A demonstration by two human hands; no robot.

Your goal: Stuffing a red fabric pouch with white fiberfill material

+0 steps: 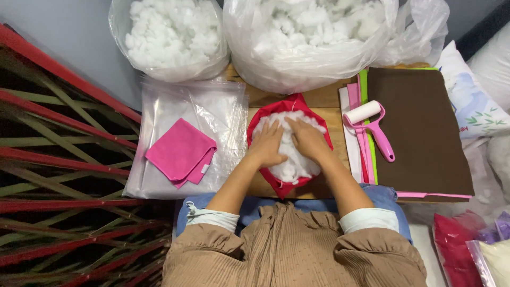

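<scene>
- The red fabric cover (287, 106) lies on a wooden board (324, 114), open side up and packed with white stuffing (292, 159).
- Left hand (267, 144) and right hand (306, 139) lie flat, fingers spread, pressing down into the stuffing side by side.
- Beyond the cover stand two clear bags of white stuffing (297, 37).
- Left of the cover, a folded pink cloth (180, 151) rests on a stack of clear plastic sheets (212, 106).
- Right of the cover, a pink lint roller (369, 125) lies on a pile of felt sheets, brown on top (425, 138).
- Further left of the cover is a red and green woven mat (64, 159); grey floor (79, 37) shows above it.
</scene>
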